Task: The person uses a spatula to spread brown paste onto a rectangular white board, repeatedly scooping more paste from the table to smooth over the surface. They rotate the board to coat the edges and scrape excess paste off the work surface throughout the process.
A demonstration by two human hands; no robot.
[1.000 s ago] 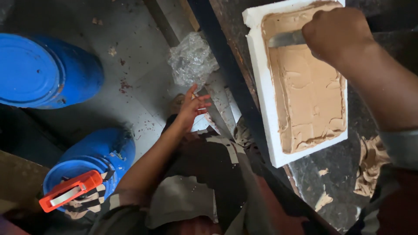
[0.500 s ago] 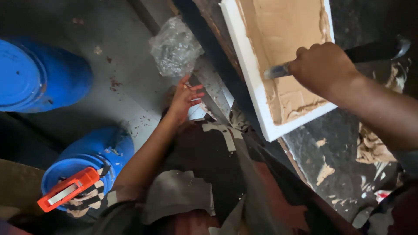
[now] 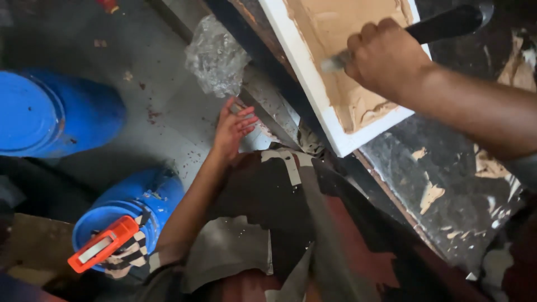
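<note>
My right hand (image 3: 386,59) grips a putty knife (image 3: 447,25) with a black handle; its metal blade lies on tan paste spread in a white rectangular tray (image 3: 313,84). The tray rests tilted on a dark, paste-smeared worktop (image 3: 442,173). My left hand (image 3: 232,128) hangs below the worktop with fingers spread, holding nothing, close to a crumpled clear plastic bag (image 3: 215,56) on the grey floor.
Two blue drums stand on the floor, a large one (image 3: 50,112) at left and a smaller one (image 3: 131,215) near my left elbow. An orange tool (image 3: 103,243) and a patterned cloth lie on the smaller drum. Dried paste scraps dot the worktop.
The view has shifted so the tray sits higher in frame. My right hand has drawn the knife toward the tray's near end. My left hand stays spread near the plastic bag.
</note>
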